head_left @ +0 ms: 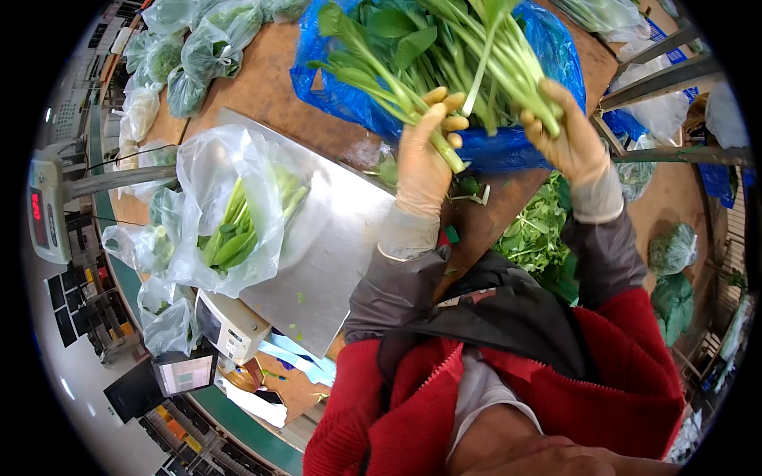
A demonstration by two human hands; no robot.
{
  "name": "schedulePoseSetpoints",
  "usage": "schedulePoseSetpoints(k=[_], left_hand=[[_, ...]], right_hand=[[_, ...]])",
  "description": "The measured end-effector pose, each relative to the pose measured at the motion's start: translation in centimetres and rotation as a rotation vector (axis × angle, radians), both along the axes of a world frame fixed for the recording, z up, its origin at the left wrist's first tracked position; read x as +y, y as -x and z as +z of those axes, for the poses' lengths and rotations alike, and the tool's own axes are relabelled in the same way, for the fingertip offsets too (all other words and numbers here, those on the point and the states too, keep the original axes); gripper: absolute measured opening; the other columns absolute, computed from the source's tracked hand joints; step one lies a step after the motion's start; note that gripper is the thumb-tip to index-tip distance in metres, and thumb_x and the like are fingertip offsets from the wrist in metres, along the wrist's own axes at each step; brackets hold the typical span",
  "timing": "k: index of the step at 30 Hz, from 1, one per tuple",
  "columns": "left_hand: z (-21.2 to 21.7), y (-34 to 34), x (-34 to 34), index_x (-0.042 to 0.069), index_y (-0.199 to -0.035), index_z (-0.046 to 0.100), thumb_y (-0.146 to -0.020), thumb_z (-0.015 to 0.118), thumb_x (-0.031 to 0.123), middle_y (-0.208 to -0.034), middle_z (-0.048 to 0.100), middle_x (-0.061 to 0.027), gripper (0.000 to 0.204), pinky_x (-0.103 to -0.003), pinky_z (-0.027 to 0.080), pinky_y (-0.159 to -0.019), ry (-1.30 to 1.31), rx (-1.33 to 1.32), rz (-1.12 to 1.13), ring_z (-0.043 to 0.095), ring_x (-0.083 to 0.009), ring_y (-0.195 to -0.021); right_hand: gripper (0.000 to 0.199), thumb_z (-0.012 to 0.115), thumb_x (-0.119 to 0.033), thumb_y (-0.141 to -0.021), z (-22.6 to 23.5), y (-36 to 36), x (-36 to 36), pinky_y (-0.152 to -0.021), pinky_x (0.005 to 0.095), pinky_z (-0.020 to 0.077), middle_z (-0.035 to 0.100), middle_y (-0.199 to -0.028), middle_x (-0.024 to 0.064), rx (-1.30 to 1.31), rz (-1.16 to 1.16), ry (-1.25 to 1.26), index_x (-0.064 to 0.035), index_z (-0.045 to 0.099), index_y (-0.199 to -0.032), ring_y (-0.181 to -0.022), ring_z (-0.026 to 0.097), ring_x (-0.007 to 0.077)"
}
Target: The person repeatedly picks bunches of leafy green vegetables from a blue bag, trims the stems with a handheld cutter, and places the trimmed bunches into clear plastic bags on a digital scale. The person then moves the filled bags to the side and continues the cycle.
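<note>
My left hand (421, 155), in a pale thin glove, is closed around a leafy green stalk (381, 79), its cut end sticking out below my fingers. To its right, my gloved right hand (573, 139) grips a bunch of leafy greens (516, 71) by the pale stem ends, leaves pointing away from me. Both hands are at the near rim of a blue plastic bag (563, 59), where more leafy greens (405, 36) lie. A clear plastic bag (190, 238) with green stalks inside rests open on a metal weighing plate (317, 246), left of my left hand.
A scale display (49, 208) stands at the far left on a post. Several bagged vegetables (210, 51) crowd the back left of the brown table. Loose cut greens (536, 226) sit low near my right forearm. Metal bars (659, 71) cross the right side.
</note>
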State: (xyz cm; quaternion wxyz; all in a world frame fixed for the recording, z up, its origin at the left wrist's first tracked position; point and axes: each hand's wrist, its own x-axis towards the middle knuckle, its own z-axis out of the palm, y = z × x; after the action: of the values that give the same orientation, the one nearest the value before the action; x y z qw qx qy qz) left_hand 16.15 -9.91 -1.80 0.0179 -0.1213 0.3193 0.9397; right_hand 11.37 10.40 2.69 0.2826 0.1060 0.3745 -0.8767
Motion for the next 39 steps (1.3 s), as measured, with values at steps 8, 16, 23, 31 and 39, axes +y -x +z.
schedulePoseSetpoints(k=[8, 16, 23, 31, 39], left_hand=[[-4.5, -3.3, 1.9, -0.002, -0.118, 0.048, -0.085, 0.054, 0.01, -0.112, 0.056, -0.0129, 0.035, -0.038, 0.045, -0.089, -0.214, -0.119, -0.116, 0.054, -0.024, -0.103], [-0.4, -5.5, 2.0, 0.005, -0.126, 0.044, -0.088, 0.055, 0.015, -0.124, 0.048, -0.006, 0.042, -0.041, 0.038, -0.096, -0.159, 0.078, -0.172, 0.044, -0.0212, -0.116], [-5.6, -5.7, 1.2, 0.011, -0.131, 0.037, -0.087, 0.061, 0.017, -0.12, 0.051, -0.006, 0.05, -0.036, 0.047, -0.093, -0.262, -0.061, -0.117, 0.052, -0.0195, -0.108], [-4.6, -6.1, 2.1, 0.01, -0.132, 0.039, -0.081, 0.062, 0.049, -0.13, 0.045, -0.0103, 0.068, -0.048, 0.038, -0.1, -0.293, -0.031, -0.043, 0.044, -0.0283, -0.119], [-4.7, -6.1, 1.4, 0.009, -0.139, 0.031, -0.075, 0.066, 0.046, -0.143, 0.029, -0.0204, 0.082, -0.053, 0.022, -0.109, -0.371, 0.131, -0.077, 0.028, -0.042, -0.13]], right_hand=[[0.052, 0.071, -0.019, -0.077, -2.1, -6.8, -1.1, -0.076, 0.0285, 0.0492, 0.06, -0.106, 0.0084, 0.316, 0.014, -0.665, 0.0029, 0.049, -0.118, -0.091, 0.059, 0.0156], [0.057, 0.072, -0.008, -0.072, -3.0, -9.2, -2.7, -0.083, 0.0334, 0.0466, 0.056, -0.113, 0.0172, 0.931, -0.157, -1.435, -0.0001, 0.044, -0.122, -0.099, 0.057, 0.0277], [0.069, 0.071, -0.011, -0.069, -4.3, -12.7, -4.5, -0.093, 0.0411, 0.0408, 0.039, -0.127, 0.0229, 1.116, 0.021, -1.33, -0.0071, 0.041, -0.131, -0.113, 0.045, 0.0375], [0.035, 0.065, -0.012, -0.083, -4.2, -10.1, -3.4, -0.081, 0.023, 0.0438, 0.058, -0.098, 0.0023, 0.204, -0.184, -0.423, -0.0035, 0.053, -0.115, -0.086, 0.055, 0.01], [0.035, 0.067, -0.014, -0.081, -4.6, -9.9, -1.8, -0.081, 0.0301, 0.0436, 0.057, -0.099, 0.0065, 0.584, -0.241, -0.889, -0.0084, 0.057, -0.114, -0.093, 0.054, 0.0184]])
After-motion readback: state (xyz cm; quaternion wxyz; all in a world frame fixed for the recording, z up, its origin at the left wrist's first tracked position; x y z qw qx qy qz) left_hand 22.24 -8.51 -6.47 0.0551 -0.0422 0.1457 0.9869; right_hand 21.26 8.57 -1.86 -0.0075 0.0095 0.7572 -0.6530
